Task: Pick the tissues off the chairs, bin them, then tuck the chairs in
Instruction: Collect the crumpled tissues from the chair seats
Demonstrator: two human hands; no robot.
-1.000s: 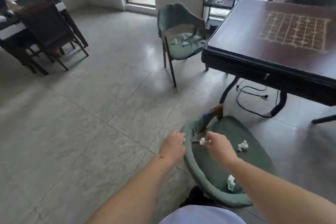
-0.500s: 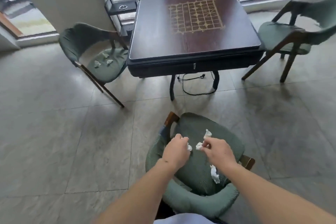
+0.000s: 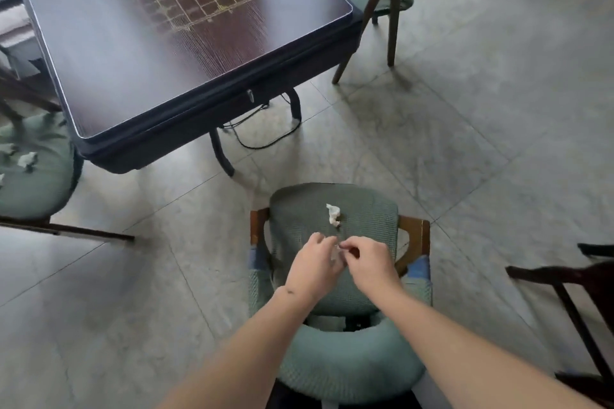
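Over green chair (image 3: 332,276) | both hands' fingers (image 3: 347,244) pinch tissue (image 3: 336,254) | another tissue (image 3: 333,214) ahead

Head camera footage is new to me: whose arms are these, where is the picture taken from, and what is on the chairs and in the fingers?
No machine here: a person wears a camera on the head, looking down at their own bare arms. The left hand and right hand meet over the near green chair, pinching a small white tissue between them; blur hides which fingers grip it. Another crumpled tissue lies on that seat. The left chair carries more tissues. Ahead stands a dark table with a grid board pattern.
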